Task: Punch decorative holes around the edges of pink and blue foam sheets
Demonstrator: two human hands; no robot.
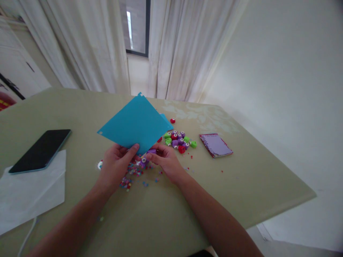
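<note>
A square blue sheet of paper is held up cornerwise above the table, with small cut-outs at its top and left corners. My left hand pinches it near the bottom corner, thumb on top. My right hand is closed on a small purple punch at that bottom corner; the exact contact between punch and paper is partly hidden by fingers. Tiny coloured paper bits lie scattered beneath my hands. Behind my right hand sits a pile of red, green and purple punches.
A black tablet rests partly on a white sheet at the left, near a white cable. At the right lies a notepad. Another blue piece is behind the held sheet. A red punch stands apart.
</note>
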